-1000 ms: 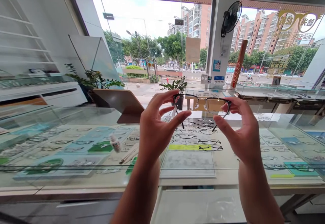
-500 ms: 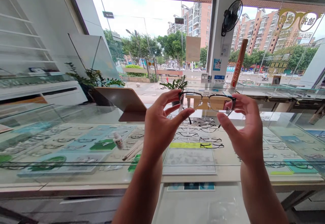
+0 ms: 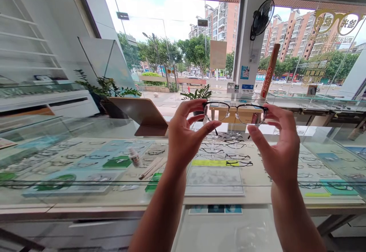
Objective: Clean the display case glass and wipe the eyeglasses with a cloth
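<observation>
Held up in front of me is a pair of eyeglasses (image 3: pixel 233 107) with a dark upper rim and clear lenses. Its temples point down and back toward me. My left hand (image 3: pixel 188 134) grips the frame's left end between thumb and fingers. At the other end, my right hand (image 3: pixel 278 143) pinches the right corner in the same way. Below the raised glasses, several eyeglass frames (image 3: pixel 239 163) lie in rows in the glass display counter. A small white bottle (image 3: pixel 134 156) and some pale sticks (image 3: pixel 153 168) are to the left of my left forearm.
A brown tabletop mirror or stand (image 3: pixel 140 113) rises on the counter at the left. Potted plants (image 3: pixel 111 88) stand beyond it. A wall fan (image 3: pixel 262 17) hangs on the pillar by the windows. A pale tray (image 3: pixel 215 179) lies between my forearms.
Both hands and the eyeglasses have shifted slightly to the right in view. The grip on the frame is the same.
</observation>
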Available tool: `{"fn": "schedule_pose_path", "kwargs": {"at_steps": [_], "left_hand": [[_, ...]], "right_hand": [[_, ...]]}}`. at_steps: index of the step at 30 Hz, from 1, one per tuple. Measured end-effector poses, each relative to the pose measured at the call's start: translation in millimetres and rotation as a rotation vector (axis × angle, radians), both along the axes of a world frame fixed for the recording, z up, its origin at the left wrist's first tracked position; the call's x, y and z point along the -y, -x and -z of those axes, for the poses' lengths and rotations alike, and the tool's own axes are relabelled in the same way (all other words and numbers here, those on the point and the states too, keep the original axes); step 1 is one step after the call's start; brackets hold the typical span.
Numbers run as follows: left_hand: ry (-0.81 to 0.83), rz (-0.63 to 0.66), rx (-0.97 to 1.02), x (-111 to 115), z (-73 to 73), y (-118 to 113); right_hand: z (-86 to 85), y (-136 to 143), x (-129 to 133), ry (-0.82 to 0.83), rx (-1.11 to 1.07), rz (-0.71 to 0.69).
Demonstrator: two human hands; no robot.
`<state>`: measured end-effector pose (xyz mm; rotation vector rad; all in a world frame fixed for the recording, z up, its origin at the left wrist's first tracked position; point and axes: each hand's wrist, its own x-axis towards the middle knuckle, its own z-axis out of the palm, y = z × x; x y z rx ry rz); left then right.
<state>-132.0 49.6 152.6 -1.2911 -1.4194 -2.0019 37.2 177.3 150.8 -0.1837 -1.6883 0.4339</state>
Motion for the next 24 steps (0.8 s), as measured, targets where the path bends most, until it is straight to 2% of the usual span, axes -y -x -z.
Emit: {"fn": "schedule_pose_path", "kwargs": {"at_steps": [4,8,16,24], "left_hand": [[-0.046,-0.188,-0.095,0,0.1,-6],[-0.062,-0.300,-0.161,-1,0.3,-9],[-0.078,-0.376,-0.206,-1,-1.0,-12],[-0.057,-0.402,-0.208,-2,-0.3,-12]], "right_hand": [[-0.1,5,-6,0.033,0.041,-0.007],[1.3,9,-12,0.063,0.060,-0.038],[4.1,13,-19,0.135,0.112,-0.121],[6.2,16,-23,0.145,0.139,-0.129]]}}
